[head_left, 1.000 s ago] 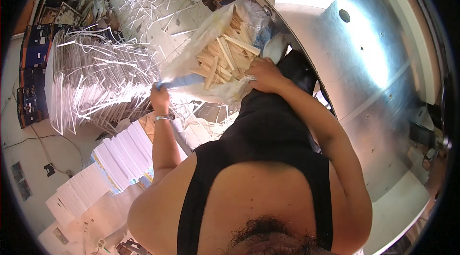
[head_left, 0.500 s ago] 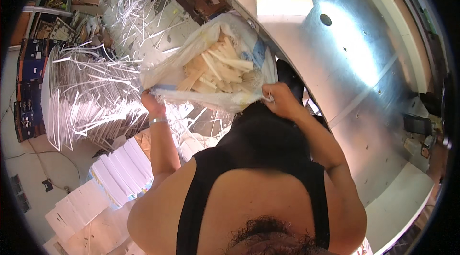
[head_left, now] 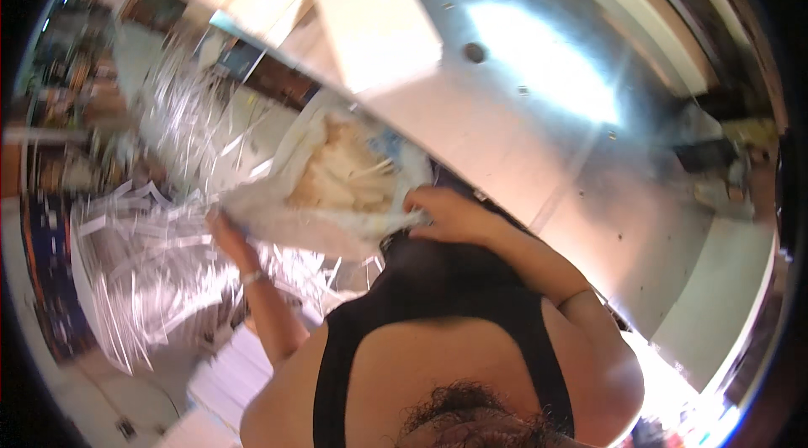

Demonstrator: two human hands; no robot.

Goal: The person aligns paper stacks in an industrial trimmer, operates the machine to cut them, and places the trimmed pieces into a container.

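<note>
I hold a clear plastic bag [head_left: 337,187] full of pale wooden sticks in front of my chest. My left hand [head_left: 225,233] grips the bag's lower left edge; a bracelet sits on that wrist. My right hand [head_left: 442,214] is closed on the bag's right edge, just above my black top. The picture is blurred by motion, so the fingers are hard to make out.
Shiny bundles of clear wrapping [head_left: 143,263] lie at the left. White stacked sheets [head_left: 227,372] sit at the lower left. A wide glossy metal surface [head_left: 547,128] with a pale box [head_left: 370,23] on it fills the right and top.
The bag has been lifted and swung across between both hands. The whole view has shifted and become blurred.
</note>
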